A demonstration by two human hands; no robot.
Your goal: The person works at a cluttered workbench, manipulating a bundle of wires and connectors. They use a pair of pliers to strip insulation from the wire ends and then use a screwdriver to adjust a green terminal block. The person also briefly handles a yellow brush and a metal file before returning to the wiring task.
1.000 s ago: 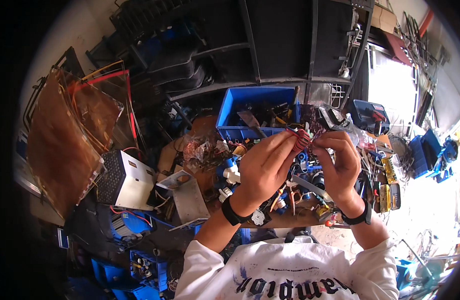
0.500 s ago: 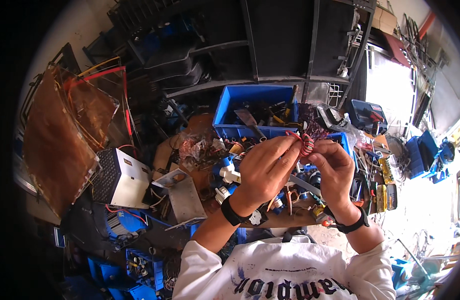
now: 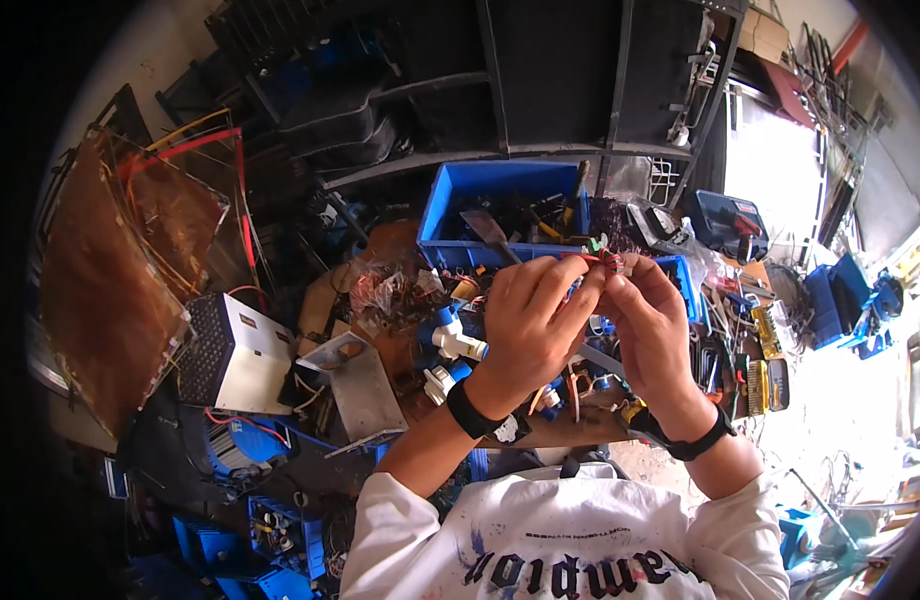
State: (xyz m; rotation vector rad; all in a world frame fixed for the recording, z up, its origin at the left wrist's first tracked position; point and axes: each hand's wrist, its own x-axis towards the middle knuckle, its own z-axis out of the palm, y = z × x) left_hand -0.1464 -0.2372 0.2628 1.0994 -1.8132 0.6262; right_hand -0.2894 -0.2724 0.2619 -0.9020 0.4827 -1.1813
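Observation:
A small coiled bundle of red wire (image 3: pixel 609 261) is pinched between my two hands above the workbench. Something green and whitish pokes up at its top, too small to name. My left hand (image 3: pixel 536 325) closes its fingers on the bundle's left side, covering part of it. From the right, the thumb and fingertips of my right hand (image 3: pixel 652 322) press on the same wire. Behind the hands sits a blue bin (image 3: pixel 447 212) with tools and dark parts inside. White-and-blue pipe fittings (image 3: pixel 458 338) lie just left of my left hand.
A metal bracket (image 3: pixel 358 392) and a white box-shaped unit (image 3: pixel 248 352) stand to the left. A drill-bit set (image 3: pixel 767 385) and an open dark blue tool case (image 3: pixel 728 226) are on the right. Loose wires, tools and plastic bags crowd the bench.
The wire bundle has turned between my fingers, and a green bit now shows at its top. My right hand has come nearer to the left. The whole view has shifted slightly.

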